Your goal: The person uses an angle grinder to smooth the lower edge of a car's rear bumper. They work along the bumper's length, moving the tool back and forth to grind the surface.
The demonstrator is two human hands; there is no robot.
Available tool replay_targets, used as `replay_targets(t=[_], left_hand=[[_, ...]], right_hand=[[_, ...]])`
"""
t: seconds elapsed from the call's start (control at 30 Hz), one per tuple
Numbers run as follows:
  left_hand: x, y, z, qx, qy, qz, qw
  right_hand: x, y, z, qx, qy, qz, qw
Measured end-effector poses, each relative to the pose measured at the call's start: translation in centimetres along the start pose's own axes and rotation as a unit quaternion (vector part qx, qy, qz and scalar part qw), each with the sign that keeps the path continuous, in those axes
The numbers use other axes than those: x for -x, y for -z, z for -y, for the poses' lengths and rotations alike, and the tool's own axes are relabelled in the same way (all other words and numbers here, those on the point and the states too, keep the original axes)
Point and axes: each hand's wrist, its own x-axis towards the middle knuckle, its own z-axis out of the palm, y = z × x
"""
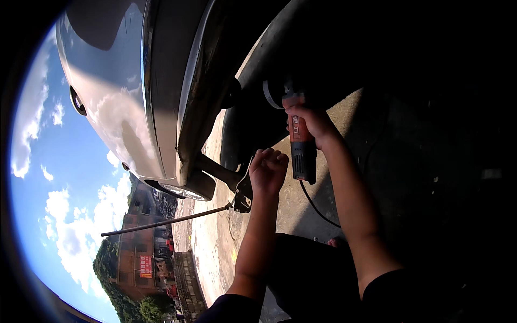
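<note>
An orange-and-black corded angle grinder [299, 141] is gripped in the right hand [312, 121] beneath the silver car [118, 107]; the left hand [267, 169], fisted just beside it, looks empty. A steady, two-handed hold is advised.

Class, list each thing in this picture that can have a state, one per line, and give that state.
right hand: grip closed around the angle grinder
angle grinder: held, disc end up near the dark tyre, cord trailing below
left hand: fisted, beside the grinder; contents cannot be told
car: silver body overhead, reflecting clouds
jack: set beneath the car's sill, long handle sticking out
</note>
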Motion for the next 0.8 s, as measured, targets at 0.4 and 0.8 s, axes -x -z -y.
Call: replay_targets(t=[0.4, 0.8], left_hand=[[6.4, -8.0, -5.2, -0.656, -0.009, -0.052, 0.753], [8.2, -13.1, -4.5, -0.807, -0.151, -0.117, 0.558]], right_hand=[[-3.1, -9.1, -6.3, -0.276, -0.059, 0.313, 0.907], [-1.9, -12.3, -5.5, -0.368, -0.078, 0.336, 0.864]])
